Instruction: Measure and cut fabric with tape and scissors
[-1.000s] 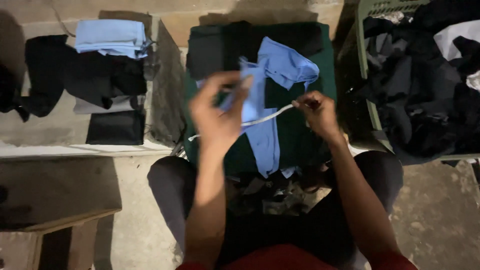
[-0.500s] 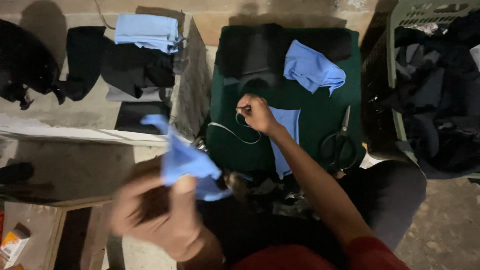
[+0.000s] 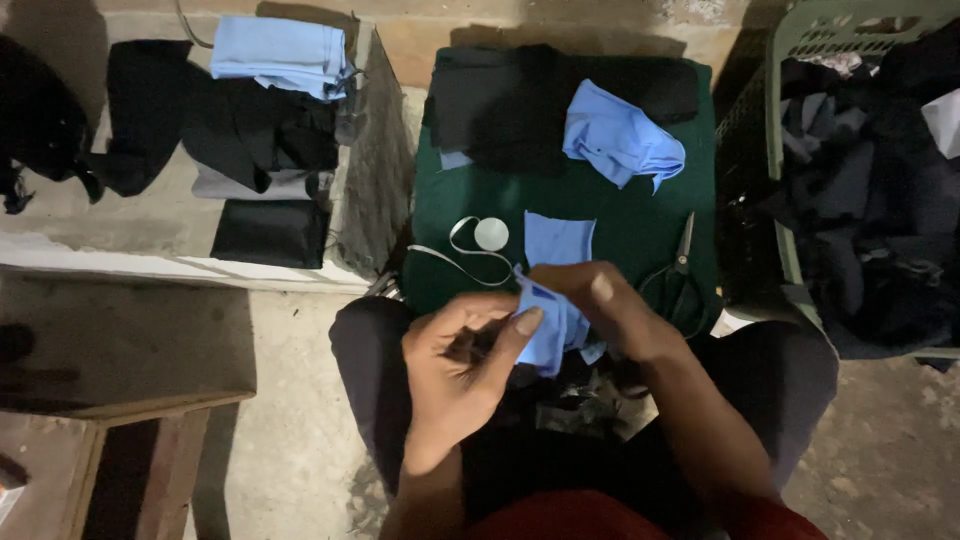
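Both hands meet over my lap on a small light-blue fabric piece. My left hand pinches its left edge with thumb and fingers. My right hand grips its right side from above. Just beyond them, on the green cloth-covered surface, lie another flat blue fabric piece, a white elastic strip with a round white disc, and dark scissors. A crumpled blue garment sits further back on dark cloth.
A green plastic basket full of dark clothes stands at the right. Left of the green surface, a concrete ledge holds folded blue fabric and black garments. A wooden bench edge is at lower left.
My left hand came back from the lower left with the blue piece and joined my right hand, which left the white elastic lying on the green cloth.
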